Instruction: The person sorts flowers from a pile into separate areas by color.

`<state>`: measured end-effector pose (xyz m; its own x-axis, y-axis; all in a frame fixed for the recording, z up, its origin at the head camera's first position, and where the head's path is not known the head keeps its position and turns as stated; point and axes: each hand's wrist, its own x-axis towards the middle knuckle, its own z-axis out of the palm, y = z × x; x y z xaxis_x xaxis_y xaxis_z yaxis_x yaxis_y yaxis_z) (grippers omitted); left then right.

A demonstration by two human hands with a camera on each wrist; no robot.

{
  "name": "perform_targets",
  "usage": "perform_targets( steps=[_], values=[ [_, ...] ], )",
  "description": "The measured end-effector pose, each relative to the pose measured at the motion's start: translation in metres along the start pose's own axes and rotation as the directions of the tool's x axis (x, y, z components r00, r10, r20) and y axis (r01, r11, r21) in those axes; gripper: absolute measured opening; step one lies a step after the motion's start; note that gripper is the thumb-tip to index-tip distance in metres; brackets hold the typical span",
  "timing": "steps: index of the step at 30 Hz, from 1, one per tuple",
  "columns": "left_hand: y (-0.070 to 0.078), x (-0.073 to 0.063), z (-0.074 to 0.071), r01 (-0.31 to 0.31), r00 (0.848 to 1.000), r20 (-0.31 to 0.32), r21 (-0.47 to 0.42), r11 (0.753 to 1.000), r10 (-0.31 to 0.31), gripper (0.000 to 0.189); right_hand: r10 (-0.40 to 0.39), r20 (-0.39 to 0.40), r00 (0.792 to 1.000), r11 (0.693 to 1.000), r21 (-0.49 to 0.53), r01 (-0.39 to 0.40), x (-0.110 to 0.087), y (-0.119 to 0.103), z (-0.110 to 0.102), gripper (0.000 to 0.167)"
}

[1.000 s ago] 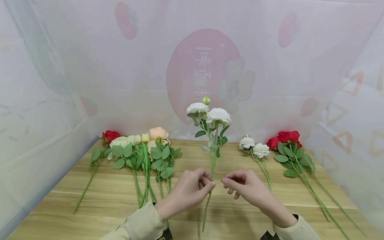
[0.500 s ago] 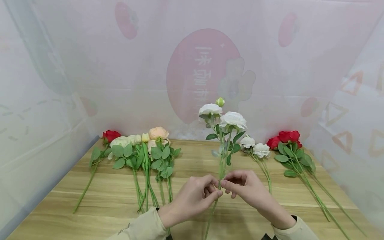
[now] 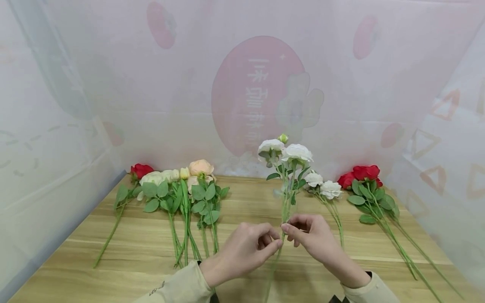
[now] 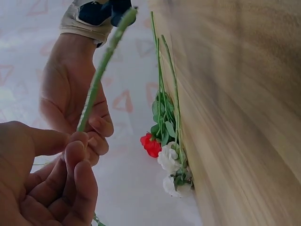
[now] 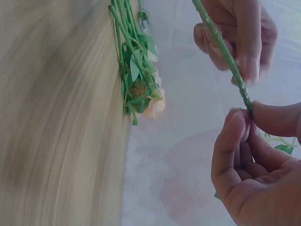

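Note:
A white flower with two full blooms, a green bud and a long green stem stands upright in the head view. Thumb and fingers of my right hand pinch its stem, which also shows in the right wrist view. Just below, my left hand holds the same stem between thumb and index finger. In the left wrist view the cut end of the stem sticks out past the left fingertips. Small clear pieces among the leaves are too blurred to make out.
On the wooden table lie a red rose, pale green-white blooms, a yellow tulip and peach flowers at left. White flowers and red roses lie at right. A printed cloth hangs behind.
The white flower and my left hand have shifted right, and the blooms now sit a little lower than half a second ago. My right hand, earlier apart from the stem, now pinches it.

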<state>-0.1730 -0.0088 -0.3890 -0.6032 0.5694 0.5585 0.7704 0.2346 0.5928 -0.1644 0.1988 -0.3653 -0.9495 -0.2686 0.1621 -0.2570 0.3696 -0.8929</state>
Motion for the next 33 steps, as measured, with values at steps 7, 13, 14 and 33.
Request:
perform_targets(
  steps=[7, 13, 14, 33],
  values=[
    [-0.003, -0.001, -0.002, 0.005, 1.000, -0.001, 0.068, 0.998, -0.005, 0.011, 0.078, -0.126, 0.989, 0.996, -0.028, -0.083, 0.010, 0.017, -0.019, 0.016],
    [-0.005, 0.000, -0.002, 0.004, 1.000, -0.010, 0.112, 0.994, -0.003, 0.014, 0.228, -0.185, 0.956, 0.972, -0.011, -0.234, 0.015, 0.028, -0.055, 0.031],
    [-0.005, 0.001, -0.002, 0.003, 1.000, -0.012, 0.116, 0.993, -0.001, 0.014, 0.245, -0.190, 0.951, 0.968, -0.016, -0.252, 0.015, 0.030, -0.061, 0.034],
    [-0.008, 0.000, -0.002, 0.013, 1.000, -0.016, 0.164, 0.986, -0.011, 0.016, 0.332, -0.170, 0.928, 0.916, -0.175, -0.360, 0.013, 0.050, -0.114, 0.021]
  ],
)
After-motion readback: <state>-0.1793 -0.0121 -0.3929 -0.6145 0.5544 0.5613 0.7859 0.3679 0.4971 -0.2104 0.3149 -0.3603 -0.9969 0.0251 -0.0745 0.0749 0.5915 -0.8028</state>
